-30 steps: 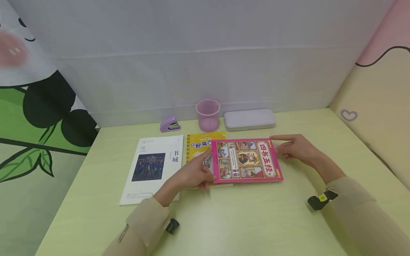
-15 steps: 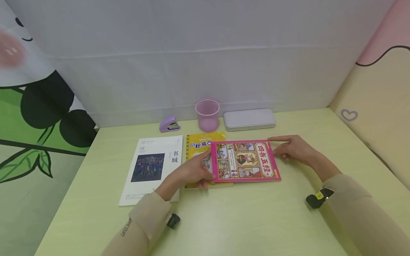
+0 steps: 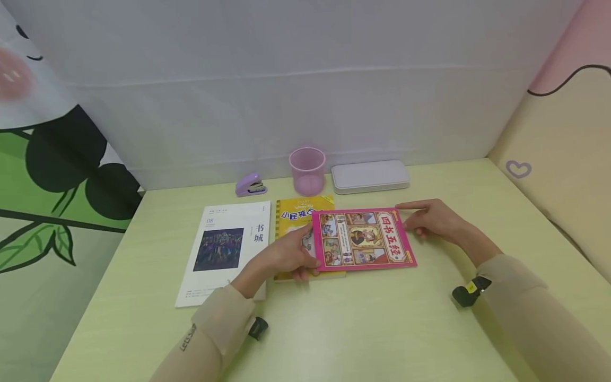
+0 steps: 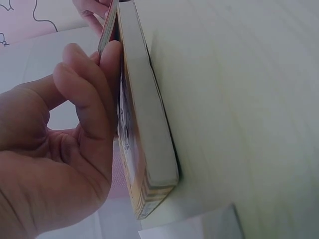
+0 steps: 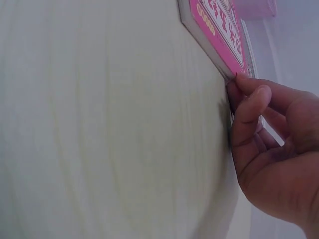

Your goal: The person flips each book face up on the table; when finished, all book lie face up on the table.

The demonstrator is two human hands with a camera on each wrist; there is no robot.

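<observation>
A pink picture-covered book [image 3: 365,239] lies partly over a yellow book [image 3: 285,207] in the head view. My left hand [image 3: 288,254] grips the pink book's left edge, covering part of the yellow one. In the left wrist view this hand [image 4: 65,144] is right beside the thick yellow book [image 4: 149,114], the pink book's edge [image 4: 108,30] between its fingers. My right hand [image 3: 434,220] pinches the pink book's far right corner. The right wrist view shows that hand [image 5: 279,149] with thumb and finger at the corner of the pink book [image 5: 217,35].
Left of the yellow book lies a white magazine [image 3: 221,249], partly behind my left forearm. Along the back of the pale table [image 3: 353,323] stand a purple stapler [image 3: 249,184], a pink cup [image 3: 307,172] and a white case [image 3: 370,177]. A white cloth [image 3: 267,116] hangs behind them.
The pink book has shifted slightly left over the yellow book, and my right hand has moved left with it. The left hand keeps its grip. The whole head view has drifted slightly.
</observation>
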